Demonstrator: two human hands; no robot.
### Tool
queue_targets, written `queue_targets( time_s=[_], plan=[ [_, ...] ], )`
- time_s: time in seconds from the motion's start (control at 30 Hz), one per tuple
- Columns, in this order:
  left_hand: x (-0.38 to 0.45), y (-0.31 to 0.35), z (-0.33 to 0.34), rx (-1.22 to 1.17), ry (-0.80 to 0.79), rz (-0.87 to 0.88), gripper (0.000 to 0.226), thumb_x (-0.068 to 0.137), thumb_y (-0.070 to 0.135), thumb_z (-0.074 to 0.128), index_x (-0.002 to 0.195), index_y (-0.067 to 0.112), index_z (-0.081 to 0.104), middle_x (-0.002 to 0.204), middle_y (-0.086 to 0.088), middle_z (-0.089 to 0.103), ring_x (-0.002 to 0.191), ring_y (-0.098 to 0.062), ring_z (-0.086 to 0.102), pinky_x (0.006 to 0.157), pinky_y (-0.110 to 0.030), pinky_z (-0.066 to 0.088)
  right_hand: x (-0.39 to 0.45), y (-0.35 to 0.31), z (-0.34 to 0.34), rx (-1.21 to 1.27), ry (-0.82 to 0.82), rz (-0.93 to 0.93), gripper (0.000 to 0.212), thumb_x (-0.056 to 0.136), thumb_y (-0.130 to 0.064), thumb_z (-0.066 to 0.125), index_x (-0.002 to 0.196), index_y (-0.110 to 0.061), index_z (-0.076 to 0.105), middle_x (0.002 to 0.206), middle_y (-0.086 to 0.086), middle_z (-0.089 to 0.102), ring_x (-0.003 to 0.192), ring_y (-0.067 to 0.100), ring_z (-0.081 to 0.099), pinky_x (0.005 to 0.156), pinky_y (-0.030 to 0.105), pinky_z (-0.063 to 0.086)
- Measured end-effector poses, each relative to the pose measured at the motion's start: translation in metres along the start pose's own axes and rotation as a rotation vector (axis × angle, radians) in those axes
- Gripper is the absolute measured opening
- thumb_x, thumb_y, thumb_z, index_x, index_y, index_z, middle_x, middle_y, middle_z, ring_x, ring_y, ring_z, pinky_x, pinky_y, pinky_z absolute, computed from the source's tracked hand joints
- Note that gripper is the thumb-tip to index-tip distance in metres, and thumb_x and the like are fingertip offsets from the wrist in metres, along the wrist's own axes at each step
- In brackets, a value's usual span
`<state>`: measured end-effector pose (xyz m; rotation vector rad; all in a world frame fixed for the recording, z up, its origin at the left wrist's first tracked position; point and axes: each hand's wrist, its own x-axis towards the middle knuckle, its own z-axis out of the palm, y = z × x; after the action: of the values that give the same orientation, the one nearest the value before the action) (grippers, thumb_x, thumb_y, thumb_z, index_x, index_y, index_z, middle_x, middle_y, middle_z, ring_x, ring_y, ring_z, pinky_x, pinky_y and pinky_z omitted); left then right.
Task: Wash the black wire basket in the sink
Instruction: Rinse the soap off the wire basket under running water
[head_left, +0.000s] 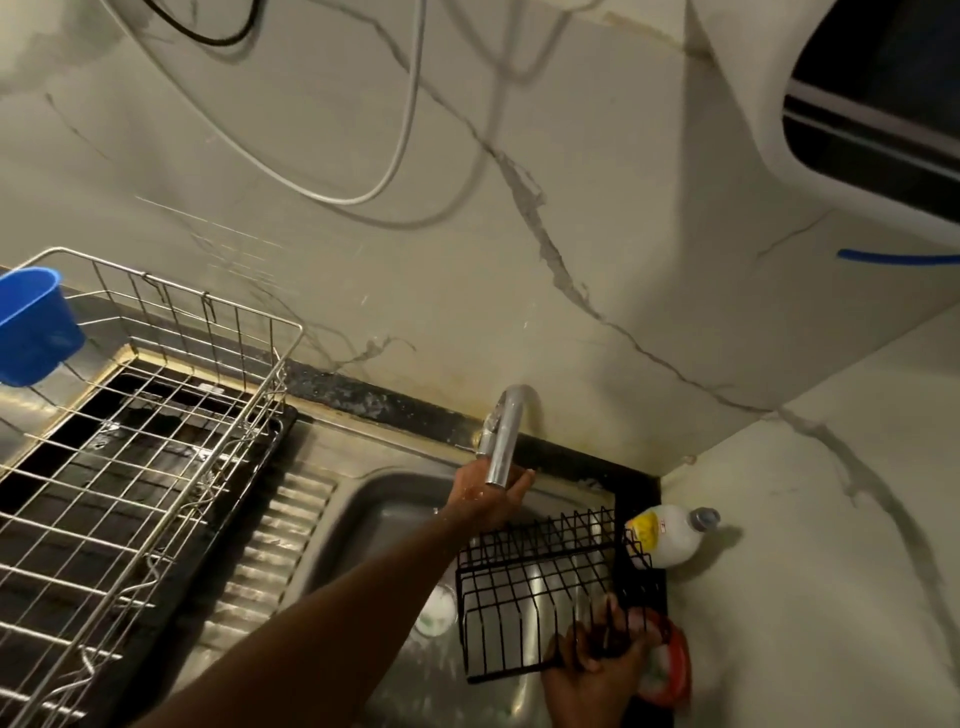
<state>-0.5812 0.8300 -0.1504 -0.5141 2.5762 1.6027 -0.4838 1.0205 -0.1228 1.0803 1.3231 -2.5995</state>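
**Black wire basket held at one corner while the tap is reached**

Black wire basket (540, 592) is propped in the steel sink (363, 525), on the right side of the basin, and is held only at its near right corner, where the right hand (597, 660) is closed around the wires. The left hand (491, 491) is stretched away from that grip to the spout of the chrome tap (501, 441); its fingers are curled loosely under the outlet, and whether the spout is actually clasped cannot be told. No running water can be made out.

The main risk is judged to lie in the one-handed hold: with a wet corner gripped and the rest of the frame unsupported, the basket could be twisted out of the fingers or dropped against the basin once water strikes it. If the tap is opened hard, spray could be thrown off the wires onto the wall and counter.

Just beyond the grip, on the counter corner, a white plastic bottle (670, 535) lies on its side, touching or nearly touching the basket's far right corner, and could be knocked if the basket is swung. Right beside the gripping hand, a red and white object (670, 665) is seen, too blurred to name. Well to the left of the grip, a steel wire dish rack (156, 441) with a blue plastic cup (34, 327) stands over the drainboard, so little room is left for setting the basket down there.
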Motion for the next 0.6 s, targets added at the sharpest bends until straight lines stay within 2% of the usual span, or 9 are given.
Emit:
queue_targets(
  time_s=[0.03,0.07,0.17,0.27,0.3,0.4,0.47,0.53,0.6],
  plan=[
    [0.001,0.000,-0.003,-0.096,-0.136,-0.082,0.023,0.093,0.060,0.066,0.097,0.037,0.068,0.100,0.005,0.071,0.087,-0.006,0.068,0.087,-0.033,0.062,-0.001,-0.002,0.005,0.093,-0.003,0.075,0.058,0.083,-0.079,0.047,0.085,-0.026,0.071,0.059,-0.006,0.050,0.030,0.004,0.024,0.037,0.018,0.012],
    [0.000,0.001,-0.008,-0.087,-0.227,-0.059,0.023,0.094,0.060,0.063,0.095,0.037,0.068,0.100,0.002,0.072,0.090,-0.011,0.071,0.089,-0.038,0.063,0.005,-0.001,0.007,0.154,-0.028,0.099,0.063,0.079,-0.083,0.045,0.086,-0.025,0.071,0.058,-0.007,0.048,0.031,0.005,0.023,0.038,0.017,0.013],
    [-0.004,-0.003,-0.019,-0.003,-0.421,-0.027,0.029,0.106,0.045,0.051,0.114,0.022,0.067,0.108,-0.010,0.069,0.100,-0.025,0.069,0.093,-0.042,0.060,0.000,-0.002,0.029,0.150,0.081,0.063,0.066,0.080,-0.083,0.045,0.090,-0.023,0.071,0.072,-0.009,0.062,0.033,0.005,0.025,0.036,0.016,0.018],
    [-0.016,0.004,-0.025,0.160,-0.350,-0.064,0.047,0.110,0.049,0.041,0.128,0.012,0.063,0.120,-0.015,0.066,0.108,-0.026,0.066,0.101,-0.046,0.056,0.005,0.009,0.043,0.189,0.100,0.033,0.062,0.086,-0.081,0.044,0.076,-0.025,0.066,0.089,-0.008,0.069,0.034,0.006,0.028,0.035,0.016,0.020],
    [-0.020,0.004,-0.027,0.262,-0.305,-0.052,0.056,0.108,0.056,0.038,0.133,0.011,0.061,0.132,-0.017,0.063,0.120,-0.028,0.062,0.109,-0.050,0.050,-0.001,0.010,0.051,0.215,0.096,0.048,0.061,0.088,-0.081,0.043,0.073,-0.025,0.064,0.089,-0.008,0.069,0.034,0.006,0.029,0.035,0.016,0.021],
    [-0.026,-0.002,-0.031,0.526,-0.263,0.057,0.081,0.103,0.069,0.027,0.159,0.011,0.036,0.169,-0.015,0.026,0.159,-0.032,0.018,0.130,-0.055,0.011,0.002,0.019,0.060,0.204,0.106,0.110,0.059,0.089,-0.079,0.041,0.081,-0.028,0.067,0.082,-0.010,0.072,0.036,0.008,0.036,0.038,0.015,0.025],
    [-0.035,0.000,-0.037,0.558,-0.271,0.132,0.086,0.102,0.072,0.023,0.163,0.011,0.025,0.174,-0.014,0.009,0.162,-0.032,0.001,0.131,-0.054,0.004,0.000,0.024,0.063,0.187,0.106,0.140,0.059,0.089,-0.079,0.043,0.087,-0.028,0.071,0.084,-0.010,0.074,0.037,0.008,0.040,0.038,0.015,0.026],
    [-0.044,0.001,-0.039,0.562,-0.324,0.223,0.085,0.103,0.070,0.022,0.165,0.012,0.018,0.174,-0.014,0.006,0.162,-0.031,-0.002,0.131,-0.054,0.003,0.001,0.032,0.062,0.190,0.086,0.168,0.060,0.087,-0.081,0.045,0.083,-0.029,0.074,0.090,-0.009,0.074,0.039,0.008,0.046,0.041,0.017,0.032],
    [-0.054,0.002,-0.039,0.579,-0.397,0.362,0.081,0.105,0.066,0.021,0.167,0.015,0.005,0.175,-0.010,0.001,0.162,-0.025,-0.005,0.132,-0.052,0.002,-0.002,0.039,0.061,0.178,0.090,0.178,0.062,0.087,-0.079,0.046,0.076,-0.028,0.078,0.080,-0.010,0.075,0.046,0.010,0.060,0.054,0.024,0.042]
  ],
)
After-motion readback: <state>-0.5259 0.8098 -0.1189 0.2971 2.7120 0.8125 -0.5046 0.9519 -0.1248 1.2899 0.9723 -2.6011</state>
